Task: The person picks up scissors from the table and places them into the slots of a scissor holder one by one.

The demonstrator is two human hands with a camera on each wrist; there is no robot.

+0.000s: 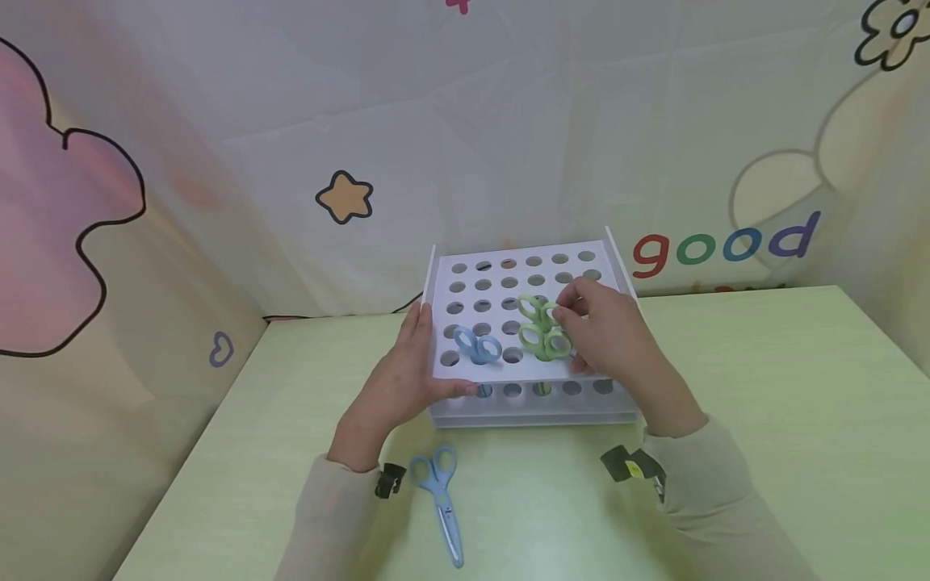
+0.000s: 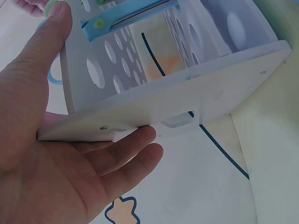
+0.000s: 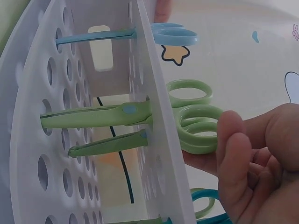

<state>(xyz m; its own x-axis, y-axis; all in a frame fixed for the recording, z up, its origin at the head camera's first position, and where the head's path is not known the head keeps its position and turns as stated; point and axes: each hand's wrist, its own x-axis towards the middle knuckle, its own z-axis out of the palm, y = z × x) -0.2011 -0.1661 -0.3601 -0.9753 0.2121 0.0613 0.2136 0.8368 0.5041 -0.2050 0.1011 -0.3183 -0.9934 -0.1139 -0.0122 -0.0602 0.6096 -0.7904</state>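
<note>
- A white two-tiered rack (image 1: pixel 534 420) stood on the pale green tabletop (image 1: pixel 763 420), its plates pierced by rows of round holes.
- The left hand (image 1: pixel 395 379) gripped the rack's left front corner, the thumb laid along the upper plate's front edge and the other fingers extended against the outer side wall.
- The right hand (image 1: pixel 606 331) was over the right half of the rack; its thumb and fingers were curled, pinching a handle ring of the rear green scissors (image 1: pixel 542 316).
- Those scissors stood in the rack right of its middle, handle above the upper plate and blades pointing down to the lower one.
- The front green scissors (image 1: pixel 543 345) stood just ahead of them, at the rack's front row, blades reaching into a lower hole.
- The blue scissors (image 1: pixel 475 349) stood in the rack's front row, left of its middle.
- Teal-and-green scissors (image 3: pixel 208 192), partly cut off in the right wrist view, stood toward the rack's right side.
- The light-blue scissors (image 1: pixel 441 500) lay in front of the rack, handles toward it.
- Behind the rack hung a patterned cloth (image 1: pixel 472 161).
</note>
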